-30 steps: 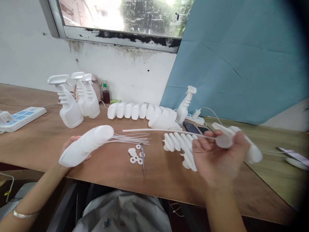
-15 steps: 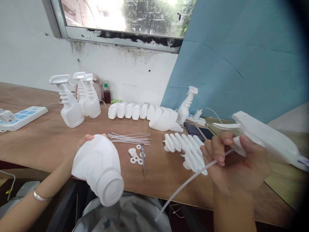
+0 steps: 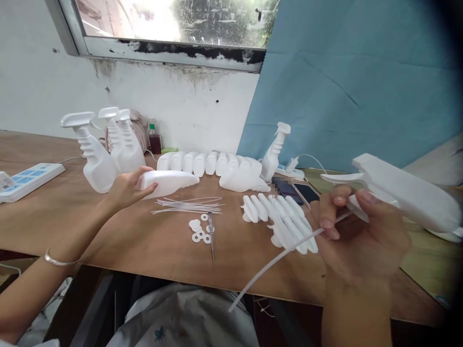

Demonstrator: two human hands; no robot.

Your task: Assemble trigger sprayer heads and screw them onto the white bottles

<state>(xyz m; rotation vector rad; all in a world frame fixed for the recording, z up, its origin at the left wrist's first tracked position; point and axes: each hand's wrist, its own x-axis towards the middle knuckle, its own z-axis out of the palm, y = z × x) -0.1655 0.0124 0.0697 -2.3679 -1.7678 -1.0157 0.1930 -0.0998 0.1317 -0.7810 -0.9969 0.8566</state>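
My left hand (image 3: 132,189) grips the base end of a white plastic bottle (image 3: 170,182), which lies on its side at the table's middle left, its narrow end to the right. On the right, my right hand (image 3: 358,231) is closed around the neck of a white spray trigger head (image 3: 405,188), held up above the table. From that head a thin dip tube (image 3: 275,265) curves down to the left. Loose dip tubes (image 3: 188,206) lie just below the left bottle. White ring washers (image 3: 198,231) and a small screwdriver (image 3: 211,241) lie in front of them.
Several capped spray bottles (image 3: 96,166) stand at back left, another (image 3: 275,152) at back right. A row of bottles (image 3: 198,165) lies along the wall. Spray heads (image 3: 285,217) and phones (image 3: 306,193) are at right, a power strip (image 3: 31,180) at far left.
My left hand has moved the bottle up and away from near my body, turning it from neck-toward-me to lying sideways. My right hand still holds the spray head. The view has shifted slightly.
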